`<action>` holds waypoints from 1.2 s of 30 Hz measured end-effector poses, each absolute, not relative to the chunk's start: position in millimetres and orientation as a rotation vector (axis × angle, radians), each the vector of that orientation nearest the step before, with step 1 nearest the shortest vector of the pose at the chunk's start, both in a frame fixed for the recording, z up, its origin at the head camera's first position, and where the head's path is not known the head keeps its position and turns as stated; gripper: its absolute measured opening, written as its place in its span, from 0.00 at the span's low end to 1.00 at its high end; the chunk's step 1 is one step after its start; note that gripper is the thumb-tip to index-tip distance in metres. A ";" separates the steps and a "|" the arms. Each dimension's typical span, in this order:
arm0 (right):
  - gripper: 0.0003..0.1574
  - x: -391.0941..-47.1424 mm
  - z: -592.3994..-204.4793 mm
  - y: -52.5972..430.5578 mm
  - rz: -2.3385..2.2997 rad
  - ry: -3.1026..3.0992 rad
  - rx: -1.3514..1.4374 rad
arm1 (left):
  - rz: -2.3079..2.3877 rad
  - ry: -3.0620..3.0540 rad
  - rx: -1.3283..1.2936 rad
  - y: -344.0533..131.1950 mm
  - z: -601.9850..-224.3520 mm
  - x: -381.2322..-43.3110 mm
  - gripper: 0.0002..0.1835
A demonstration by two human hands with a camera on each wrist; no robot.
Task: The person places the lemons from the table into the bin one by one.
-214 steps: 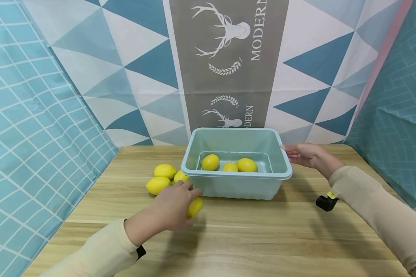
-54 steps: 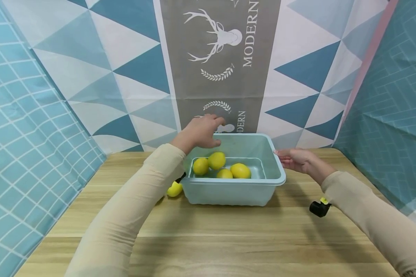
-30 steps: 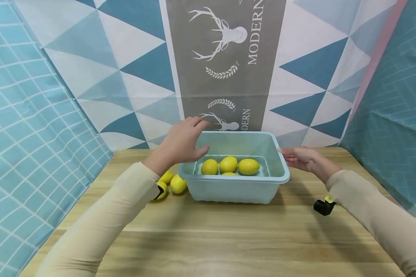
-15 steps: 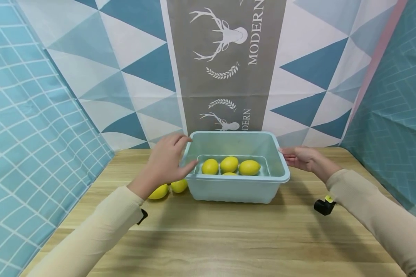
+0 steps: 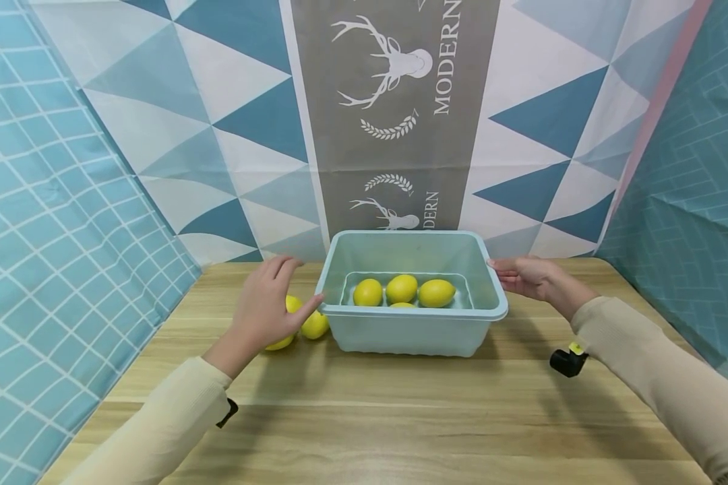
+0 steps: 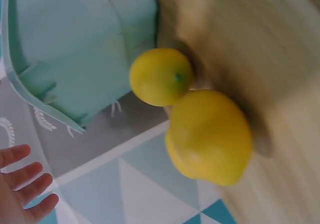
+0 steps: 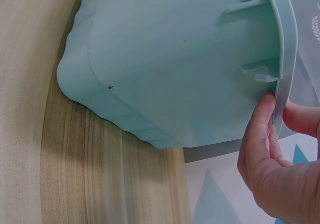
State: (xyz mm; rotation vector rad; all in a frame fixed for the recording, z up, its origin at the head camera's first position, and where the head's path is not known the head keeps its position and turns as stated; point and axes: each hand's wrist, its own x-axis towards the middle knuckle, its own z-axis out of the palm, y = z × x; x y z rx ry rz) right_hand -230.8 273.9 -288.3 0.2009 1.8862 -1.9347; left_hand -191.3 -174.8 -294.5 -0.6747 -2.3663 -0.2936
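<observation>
My left hand (image 5: pixel 265 303) hovers with parted fingers just left of the pale blue plastic bin (image 5: pixel 403 333), over yellow lemons on the table. One lemon (image 5: pixel 314 326) lies right beside the bin's left wall; others are partly hidden behind the hand. In the left wrist view a nearer lemon (image 6: pixel 210 136) overlaps another, and the loose fingers (image 6: pixel 35 186) hold nothing. My right hand (image 5: pixel 530 277) pinches the bin's right rim, thumb on one side and fingers under the lip (image 7: pixel 285 74). Inside the bin rest several lemons, among them a middle lemon (image 5: pixel 402 288).
The wooden table (image 5: pixel 400 417) ends at a patterned cloth backdrop (image 5: pixel 394 135) close behind the bin. Blue tiled sheets (image 5: pixel 54 236) flank the left and right. A black wrist camera (image 5: pixel 569 362) hangs under the right sleeve.
Earlier my left hand gripped a lemon beside the bin; one more lemon now lies inside. That hand has since moved from over the bin back leftward and down. My right hand stays on the rim.
</observation>
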 end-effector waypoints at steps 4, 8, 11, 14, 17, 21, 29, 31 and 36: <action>0.05 -234.6 -293.4 278.9 -1.936 1.883 0.160 | -0.295 -2.400 -0.655 -183.9 -303.6 -188.6 0.36; 0.10 -231.3 -291.1 280.4 -1.948 1.852 0.096 | -0.272 -2.447 -0.640 -191.8 -312.7 -187.0 0.38; 0.06 -228.0 -287.8 278.0 -1.959 1.851 0.138 | -0.255 -2.477 -0.638 -196.7 -318.5 -186.9 0.38; 0.04 -224.7 -284.7 273.8 -1.951 1.878 0.183 | -0.248 -2.503 -0.641 -200.7 -322.9 -185.9 0.38; 0.06 -225.1 -284.3 272.5 -1.952 1.869 0.199 | -0.234 -2.533 -0.636 -204.5 -326.5 -183.8 0.39; 0.06 -227.5 -284.6 272.5 -1.948 1.866 0.193 | -0.199 -2.581 -0.612 -208.9 -331.2 -182.2 0.39; 0.07 -228.3 -281.0 273.7 -1.961 1.872 0.168 | -0.110 -2.687 -0.567 -212.1 -338.1 -182.0 0.41; 0.07 -228.2 -281.5 273.6 -1.970 1.866 0.171 | -0.088 -2.698 -0.560 -213.4 -340.1 -182.1 0.40; 0.06 -228.8 -286.1 273.5 -1.955 1.865 0.177 | -0.062 -2.729 -0.559 -215.9 -347.6 -180.9 0.39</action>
